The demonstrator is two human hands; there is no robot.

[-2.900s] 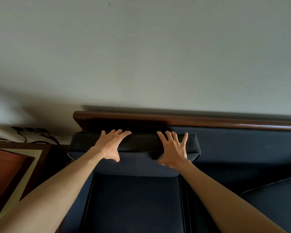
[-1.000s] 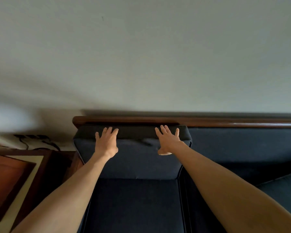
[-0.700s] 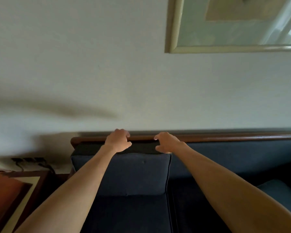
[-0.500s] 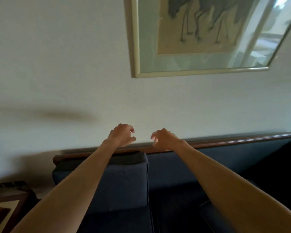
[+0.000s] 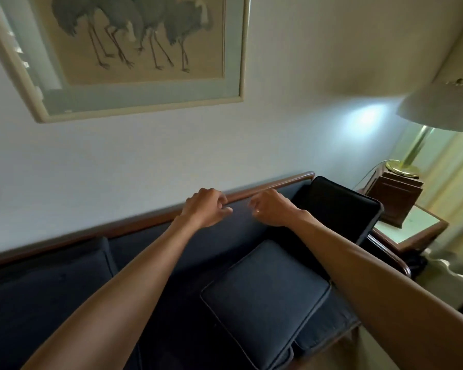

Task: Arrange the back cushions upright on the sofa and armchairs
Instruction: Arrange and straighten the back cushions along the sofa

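A dark blue sofa with a wooden top rail [image 5: 150, 218] runs along the wall. One back cushion [image 5: 46, 265] stands upright at the left end. A second blue cushion [image 5: 265, 297] lies flat on the seat at the right. A third, darker cushion [image 5: 340, 209] leans tilted at the sofa's right end. My left hand [image 5: 205, 208] and my right hand [image 5: 271, 208] hover side by side in front of the bare backrest, fingers loosely curled, holding nothing and touching no cushion.
A framed picture of birds [image 5: 134, 49] hangs on the wall above the sofa. To the right stands a side table [image 5: 417, 231] with a wooden box [image 5: 393, 198] and a brass lamp with a white shade [image 5: 439, 108]. Pale curtains [image 5: 460, 198] hang at the far right.
My hands left the left cushion, which now stands upright against the backrest. My view swung up and right along the sofa, bringing the flat cushion, the leaning cushion and the lamp into sight.
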